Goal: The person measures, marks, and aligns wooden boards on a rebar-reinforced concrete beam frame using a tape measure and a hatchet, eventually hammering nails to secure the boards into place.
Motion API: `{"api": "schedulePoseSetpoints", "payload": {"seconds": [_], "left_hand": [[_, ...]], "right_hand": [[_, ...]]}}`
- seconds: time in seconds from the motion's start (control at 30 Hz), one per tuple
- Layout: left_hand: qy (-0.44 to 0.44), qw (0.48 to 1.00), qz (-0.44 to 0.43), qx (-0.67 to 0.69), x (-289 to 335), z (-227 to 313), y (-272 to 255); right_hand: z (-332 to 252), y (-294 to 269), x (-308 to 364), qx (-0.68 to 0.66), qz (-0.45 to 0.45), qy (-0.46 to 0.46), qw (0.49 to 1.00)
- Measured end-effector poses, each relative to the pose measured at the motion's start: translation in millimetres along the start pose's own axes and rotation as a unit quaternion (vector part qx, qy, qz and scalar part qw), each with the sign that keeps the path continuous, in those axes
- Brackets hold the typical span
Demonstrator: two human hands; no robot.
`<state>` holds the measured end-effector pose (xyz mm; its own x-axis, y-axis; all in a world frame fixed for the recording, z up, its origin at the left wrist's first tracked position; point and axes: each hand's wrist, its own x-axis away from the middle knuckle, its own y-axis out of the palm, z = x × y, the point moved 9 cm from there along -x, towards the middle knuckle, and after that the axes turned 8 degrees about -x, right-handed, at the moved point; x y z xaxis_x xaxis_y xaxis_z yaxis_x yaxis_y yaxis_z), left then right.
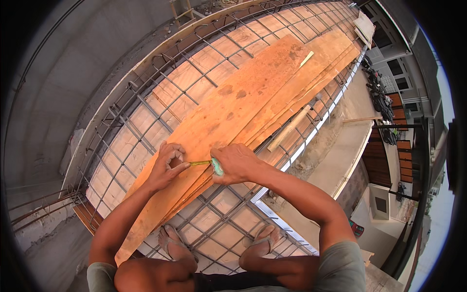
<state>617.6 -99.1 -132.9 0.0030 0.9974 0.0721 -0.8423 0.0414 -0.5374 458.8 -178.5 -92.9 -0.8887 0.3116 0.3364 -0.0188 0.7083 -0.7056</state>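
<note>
A green tape measure (217, 167) sits in my right hand (235, 163), whose fingers wrap round its case. Its yellow blade (198, 163) runs out leftward across the top plywood board (214, 114). My left hand (169, 165) pinches the blade's free end between thumb and fingers, close above the wood. Under both hands lies a stack of long orange-brown plywood boards, stained dark in places. The stack slants from the lower left to the upper right.
A grid of steel rebar (214, 214) spreads beneath the boards and my sandalled feet. Bent bar ends stand along the left formwork edge. On the right, a white metal edge (277, 219) borders a drop to a lower level. A wood strip (289, 129) lies beside the stack.
</note>
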Motion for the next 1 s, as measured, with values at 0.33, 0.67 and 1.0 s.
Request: {"api": "schedulePoseSetpoints", "payload": {"seconds": [0.33, 0.67, 1.0], "left_hand": [[-0.044, 0.998, 0.016, 0.033, 1.7, -5.2, 4.9], [-0.075, 0.951, 0.174, -0.243, -11.6, 14.5, 2.7], [-0.069, 0.966, 0.128, -0.213, -13.1, 30.5, 16.3]], "right_hand": [[90.5, 4.9, 66.2, -0.206, -0.16, 0.142, 0.955], [161.2, -44.0, 57.5, -0.35, -0.012, 0.206, 0.914], [256.0, -87.0, 75.4, -0.341, 0.1, 0.275, 0.893]]}}
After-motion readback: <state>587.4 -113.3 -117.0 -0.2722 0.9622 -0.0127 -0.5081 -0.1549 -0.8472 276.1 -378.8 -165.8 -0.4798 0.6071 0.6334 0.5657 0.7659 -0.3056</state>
